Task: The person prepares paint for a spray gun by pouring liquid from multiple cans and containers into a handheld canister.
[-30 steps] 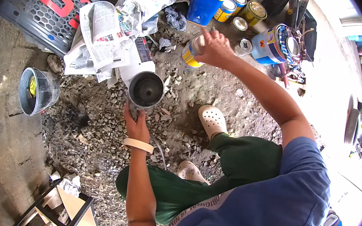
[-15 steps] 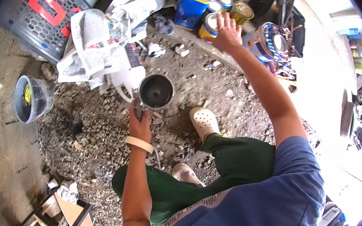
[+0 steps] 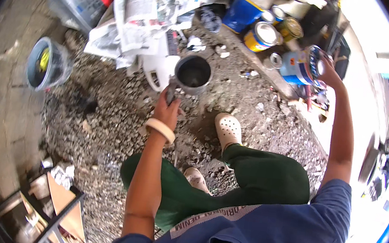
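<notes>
My left hand [image 3: 167, 109] is closed around the grey handle of a round, dark-walled cup [image 3: 193, 73], whose open mouth faces up above the gravel. The inside of the cup is dark, and I cannot make out what it holds. A white plastic piece with a looped grip [image 3: 154, 73] lies right beside it. Far to the right, my right hand [image 3: 328, 72] is at the top of a large blue and white tin [image 3: 295, 67], which leans over with assorted items at its mouth. Its fingers are partly hidden there.
Crumpled newspaper [image 3: 136, 23] lies beyond the cup. Several paint tins, among them a yellow-labelled one [image 3: 261, 37], stand at the back near a blue container [image 3: 242, 12]. A clear bucket [image 3: 50, 64] is at left, a dark-framed box [image 3: 56, 221] at lower left.
My right hand has moved right, from above the smaller paint tins to the mouth of the large tin. My left hand still grips the cup's handle. The whole view has shifted.
</notes>
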`<state>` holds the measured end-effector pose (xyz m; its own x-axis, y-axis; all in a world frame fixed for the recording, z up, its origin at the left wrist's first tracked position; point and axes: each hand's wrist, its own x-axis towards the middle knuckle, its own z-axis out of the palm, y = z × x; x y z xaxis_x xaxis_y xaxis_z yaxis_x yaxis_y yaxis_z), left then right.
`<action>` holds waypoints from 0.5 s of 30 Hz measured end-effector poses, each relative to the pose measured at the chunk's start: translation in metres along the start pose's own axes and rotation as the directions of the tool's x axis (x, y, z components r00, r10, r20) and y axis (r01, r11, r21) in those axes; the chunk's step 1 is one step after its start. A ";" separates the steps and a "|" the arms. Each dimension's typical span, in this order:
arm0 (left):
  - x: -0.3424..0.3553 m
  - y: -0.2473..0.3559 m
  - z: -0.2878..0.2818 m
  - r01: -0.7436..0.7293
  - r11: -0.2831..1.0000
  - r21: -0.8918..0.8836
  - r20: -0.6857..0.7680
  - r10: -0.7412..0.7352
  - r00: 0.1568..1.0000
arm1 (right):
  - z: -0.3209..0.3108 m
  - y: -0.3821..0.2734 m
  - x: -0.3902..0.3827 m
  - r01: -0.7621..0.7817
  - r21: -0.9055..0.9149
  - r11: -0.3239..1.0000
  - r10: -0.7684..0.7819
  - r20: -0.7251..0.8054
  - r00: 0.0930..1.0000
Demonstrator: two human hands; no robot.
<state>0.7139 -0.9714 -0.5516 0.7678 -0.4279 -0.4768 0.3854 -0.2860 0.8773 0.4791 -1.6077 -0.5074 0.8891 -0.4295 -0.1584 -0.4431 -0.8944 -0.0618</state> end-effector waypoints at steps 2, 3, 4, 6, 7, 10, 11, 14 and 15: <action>0.000 0.003 -0.001 -0.032 0.996 0.081 -0.024 0.034 0.999 | 0.006 0.014 0.003 -0.029 0.047 0.998 0.029 0.012 1.000; -0.002 0.004 0.000 -0.062 0.993 0.099 -0.053 0.067 0.996 | 0.009 0.016 0.004 0.036 0.073 0.997 -0.035 -0.011 0.999; -0.003 0.005 -0.001 -0.040 0.994 0.106 -0.049 0.045 0.998 | 0.008 0.018 0.004 -0.018 0.095 0.995 0.020 -0.011 1.000; -0.002 0.005 -0.002 -0.037 0.988 0.152 -0.069 0.048 0.996 | 0.002 0.014 0.000 -0.069 0.063 0.996 0.070 -0.007 0.998; -0.001 0.004 -0.003 -0.034 0.968 0.249 -0.071 0.053 0.996 | -0.004 0.007 -0.002 -0.109 0.072 0.991 0.113 -0.058 0.992; -0.001 0.002 -0.006 -0.124 0.936 0.330 -0.085 0.160 0.983 | -0.033 -0.032 -0.010 -0.235 0.072 0.969 0.246 -0.264 0.933; -0.002 0.002 -0.008 -0.136 0.930 0.341 -0.074 0.171 0.983 | -0.047 -0.052 -0.013 -0.178 0.274 0.945 0.264 -0.319 0.910; -0.015 0.008 -0.016 -0.154 0.951 0.267 -0.025 0.167 0.986 | -0.094 -0.135 -0.027 0.063 0.450 0.891 0.130 -0.386 0.913; -0.019 0.015 -0.016 -0.157 0.960 0.233 -0.006 0.163 0.987 | -0.113 -0.169 -0.033 0.157 0.471 0.868 0.048 -0.395 0.917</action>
<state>0.7131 -0.9539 -0.5286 0.8237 -0.4634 -0.3267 0.1295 -0.4073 0.9041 0.5378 -1.4564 -0.3804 0.8397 -0.4864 0.2413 -0.2990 -0.7851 -0.5424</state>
